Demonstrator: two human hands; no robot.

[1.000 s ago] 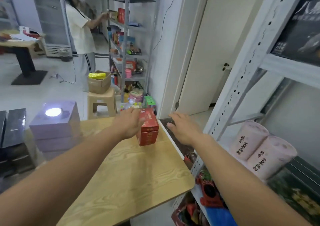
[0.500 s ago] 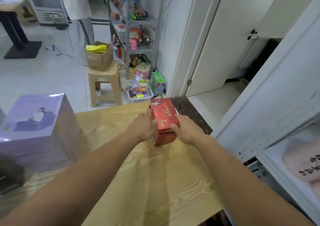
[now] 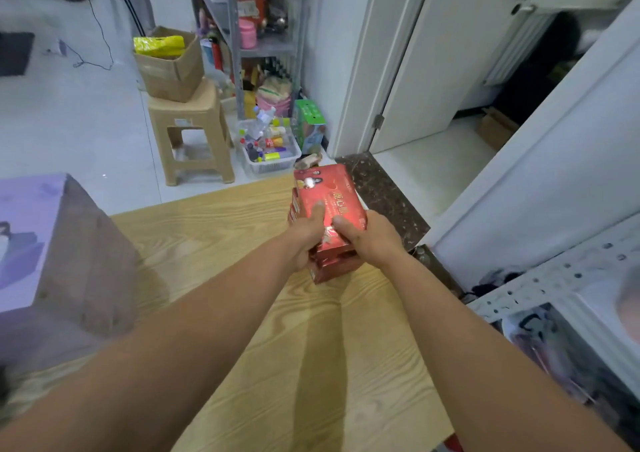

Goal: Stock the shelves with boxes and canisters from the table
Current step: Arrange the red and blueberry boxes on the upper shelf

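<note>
Hard-to-read bits first. The fingers of my left hand (image 3: 304, 235) and right hand (image 3: 370, 240) were tucked out of sight round the red boxes (image 3: 329, 202), with only the thumbs showing. I couldn't count the stack: at least two boxes, the lower ones mostly covered by the hands. I couldn't tell if it sat on the bench (image 3: 225, 244) or hung just above it. The print on the top face was washed out by glare. The purple box (image 3: 41, 244) at the left edge was cut off and blurred. The metal rack (image 3: 540, 278) at lower right was also cut off, its contents a dark smear.

Materials: the bench was flat, pale wood-grain board. The red boxes were glossy card, rectangular. The purple box was smooth and shiny. The rack was white perforated steel angle. At upper left a tan plastic stool (image 3: 194, 119) carried a brown cardboard carton (image 3: 173, 67). Beside the stool, a white plastic basket (image 3: 273, 161) of small bottles sat on the floor. A dark speckled stone sill (image 3: 384, 192) lay just past the bench.

The red boxes sat at frame centre, over the bench's far edge, clamped between both hands. The left hand gripped the left side and the right hand the near right corner, each with its thumb on the top face.
</note>
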